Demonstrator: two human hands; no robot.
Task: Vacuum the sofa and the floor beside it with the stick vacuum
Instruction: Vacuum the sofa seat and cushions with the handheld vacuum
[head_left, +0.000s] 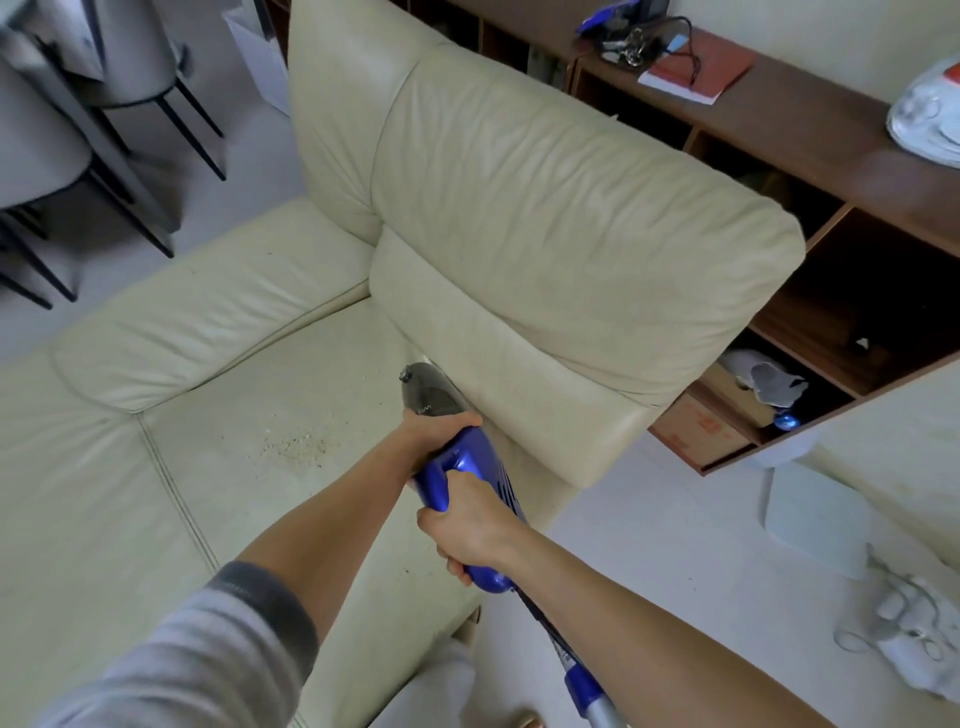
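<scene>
**Vacuum held on the sofa seat, both hands on it**

The cream sofa (156, 467) fills most of the view, its seat running from the lower left toward a tall back cushion (571, 218) at the centre; behind that cushion stands a brown shelf (831, 150) with open compartments, and pale floor (649, 545) shows to the right of the sofa; dark-legged chairs (67, 156) stand at the upper left. The blue vacuum (457, 467) lies over the seat's right edge, its grey front end (428, 389) pointing into the crease where seat meets back cushion, though whether the tip touches the leather is hard to tell; its shaft runs down past the lower edge of the view. The left hand (439, 428) is curled over the body where grey meets blue; the right hand (467, 525) is wrapped round the blue handle just behind it. A patch of crumbs (296, 447) lies on the seat, near the vacuum's left.
</scene>
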